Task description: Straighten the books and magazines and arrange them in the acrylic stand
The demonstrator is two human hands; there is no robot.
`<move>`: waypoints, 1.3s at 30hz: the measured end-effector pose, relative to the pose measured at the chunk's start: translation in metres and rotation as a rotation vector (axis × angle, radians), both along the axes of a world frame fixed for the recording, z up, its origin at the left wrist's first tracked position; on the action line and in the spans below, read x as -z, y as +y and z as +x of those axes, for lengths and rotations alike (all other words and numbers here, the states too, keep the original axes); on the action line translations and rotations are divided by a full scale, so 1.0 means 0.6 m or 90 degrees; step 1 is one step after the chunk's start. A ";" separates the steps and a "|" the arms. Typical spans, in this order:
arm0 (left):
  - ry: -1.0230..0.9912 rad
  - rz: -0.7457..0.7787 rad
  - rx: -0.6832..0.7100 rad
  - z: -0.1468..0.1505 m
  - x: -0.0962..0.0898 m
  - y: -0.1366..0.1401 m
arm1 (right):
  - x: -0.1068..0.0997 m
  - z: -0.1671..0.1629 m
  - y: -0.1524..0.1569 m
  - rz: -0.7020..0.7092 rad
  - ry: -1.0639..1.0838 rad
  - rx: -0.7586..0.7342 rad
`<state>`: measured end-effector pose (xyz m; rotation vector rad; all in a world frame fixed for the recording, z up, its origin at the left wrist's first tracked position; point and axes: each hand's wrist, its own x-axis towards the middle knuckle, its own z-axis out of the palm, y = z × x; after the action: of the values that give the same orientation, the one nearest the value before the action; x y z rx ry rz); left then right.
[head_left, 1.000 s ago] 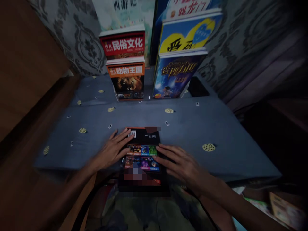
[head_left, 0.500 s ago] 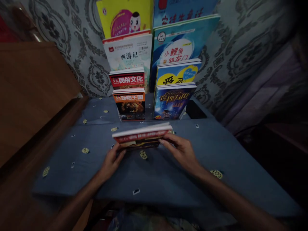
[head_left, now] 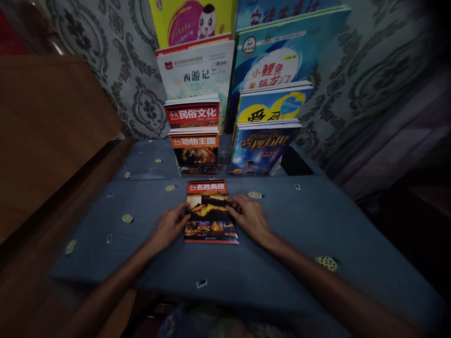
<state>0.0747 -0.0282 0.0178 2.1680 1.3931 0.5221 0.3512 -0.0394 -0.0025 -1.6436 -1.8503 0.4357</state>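
Observation:
A thin book point(head_left: 210, 213) with a red title band and a golden Great Wall picture lies face up on the blue tablecloth point(head_left: 148, 267). My left hand point(head_left: 172, 223) grips its left edge, thumb on the cover. My right hand point(head_left: 248, 213) holds the right edge between thumb and fingers. Just behind stands the book with a lion cover point(head_left: 196, 152), in front of a red-banded book point(head_left: 193, 114). To their right is a dark blue book point(head_left: 262, 148).
Taller books rise at the back, among them a white one point(head_left: 195, 70), a teal one point(head_left: 282, 51) and a yellow one point(head_left: 193, 21). A clear stand point(head_left: 223, 157) shows between the stacks. Wooden furniture point(head_left: 52, 126) borders the left; patterned wall covering point(head_left: 141, 94) hangs behind.
The book in my hands has gone from tilted with its top edge toward me to lying flat, cover up. Both hands still hold its sides. The view has shifted slightly.

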 end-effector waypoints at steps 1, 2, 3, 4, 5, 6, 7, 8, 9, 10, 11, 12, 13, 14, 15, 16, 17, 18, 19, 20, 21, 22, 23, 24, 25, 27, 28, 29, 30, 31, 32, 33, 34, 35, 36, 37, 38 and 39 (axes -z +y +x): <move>0.021 0.028 -0.001 0.002 0.000 0.005 | -0.001 -0.001 -0.002 -0.002 -0.013 -0.004; 0.039 0.064 0.000 0.004 0.000 0.011 | -0.004 -0.002 -0.004 0.000 -0.026 -0.008; 0.054 0.106 0.003 0.007 0.000 0.019 | -0.007 -0.004 -0.006 0.007 -0.040 -0.010; 0.066 0.149 0.008 0.009 0.001 0.028 | -0.011 -0.008 -0.007 0.021 -0.059 -0.014; 0.073 0.187 0.017 0.011 0.003 0.040 | -0.016 -0.014 -0.008 0.041 -0.079 -0.022; 0.076 0.219 0.027 0.013 0.005 0.053 | -0.021 -0.022 -0.008 0.063 -0.100 -0.036; 0.073 0.242 0.036 0.015 0.008 0.067 | -0.026 -0.033 -0.006 0.086 -0.119 -0.060; 0.067 0.258 0.044 0.017 0.012 0.082 | -0.030 -0.046 -0.003 0.107 -0.136 -0.090; 0.060 0.269 0.048 0.019 0.016 0.095 | -0.033 -0.060 0.001 0.124 -0.150 -0.124; 0.054 0.277 0.049 0.021 0.022 0.107 | -0.036 -0.075 0.007 0.137 -0.163 -0.162; 0.050 0.282 0.048 0.022 0.027 0.116 | -0.036 -0.091 0.015 0.144 -0.173 -0.196; 0.049 0.283 0.045 0.023 0.032 0.124 | -0.036 -0.107 0.024 0.149 -0.182 -0.223; 0.048 0.284 0.041 0.023 0.036 0.128 | -0.035 -0.121 0.033 0.150 -0.187 -0.247; 0.048 0.285 0.039 0.022 0.039 0.131 | -0.032 -0.134 0.043 0.147 -0.189 -0.267; 0.048 0.288 0.038 0.021 0.042 0.132 | -0.030 -0.145 0.053 0.142 -0.189 -0.281; 0.048 0.293 0.039 0.019 0.044 0.132 | -0.027 -0.154 0.062 0.136 -0.188 -0.289; 0.050 0.299 0.040 0.018 0.044 0.132 | -0.025 -0.161 0.070 0.130 -0.187 -0.293; 0.054 0.305 0.041 0.016 0.044 0.132 | -0.022 -0.166 0.078 0.123 -0.185 -0.294; 0.058 0.311 0.040 0.015 0.044 0.132 | -0.021 -0.169 0.085 0.118 -0.183 -0.297; 0.062 0.316 0.038 0.015 0.044 0.132 | -0.020 -0.170 0.091 0.114 -0.181 -0.298; 0.066 0.321 0.036 0.015 0.044 0.133 | -0.019 -0.171 0.096 0.109 -0.182 -0.301; 0.068 0.326 0.035 0.015 0.043 0.133 | -0.018 -0.170 0.100 0.104 -0.186 -0.305; 0.069 0.329 0.033 0.016 0.043 0.134 | -0.017 -0.168 0.103 0.099 -0.193 -0.310; 0.070 0.330 0.033 0.017 0.042 0.134 | -0.017 -0.165 0.106 0.095 -0.202 -0.311; 0.071 0.330 0.031 0.018 0.041 0.134 | -0.016 -0.162 0.108 0.090 -0.212 -0.308; 0.079 0.323 0.024 0.020 0.039 0.133 | -0.015 -0.154 0.110 0.084 -0.228 -0.297; 0.084 0.318 0.020 0.021 0.037 0.132 | -0.016 -0.149 0.110 0.084 -0.233 -0.288; 0.090 0.311 0.017 0.021 0.035 0.131 | -0.016 -0.144 0.110 0.086 -0.236 -0.278; 0.095 0.303 0.018 0.021 0.033 0.130 | -0.017 -0.137 0.109 0.089 -0.240 -0.270; 0.099 0.295 0.020 0.022 0.031 0.129 | -0.018 -0.129 0.108 0.092 -0.243 -0.262; 0.103 0.286 0.024 0.022 0.029 0.128 | -0.018 -0.119 0.107 0.093 -0.247 -0.252; 0.106 0.279 0.026 0.022 0.028 0.128 | -0.018 -0.108 0.106 0.092 -0.251 -0.240; 0.108 0.273 0.026 0.021 0.027 0.128 | -0.018 -0.096 0.103 0.089 -0.254 -0.228; 0.109 0.268 0.025 0.021 0.027 0.128 | -0.017 -0.081 0.101 0.084 -0.256 -0.215; 0.107 0.263 0.024 0.022 0.027 0.128 | -0.016 -0.066 0.098 0.080 -0.256 -0.202; 0.104 0.259 0.022 0.022 0.028 0.128 | -0.014 -0.051 0.096 0.076 -0.252 -0.191; 0.101 0.254 0.021 0.022 0.028 0.128 | -0.012 -0.037 0.093 0.074 -0.244 -0.180; 0.100 0.250 0.021 0.022 0.029 0.128 | -0.011 -0.023 0.091 0.072 -0.233 -0.171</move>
<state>0.0881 0.0489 0.0005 2.5875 1.4282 0.6725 0.3373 0.0154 0.0038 -1.4760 -2.3350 0.1408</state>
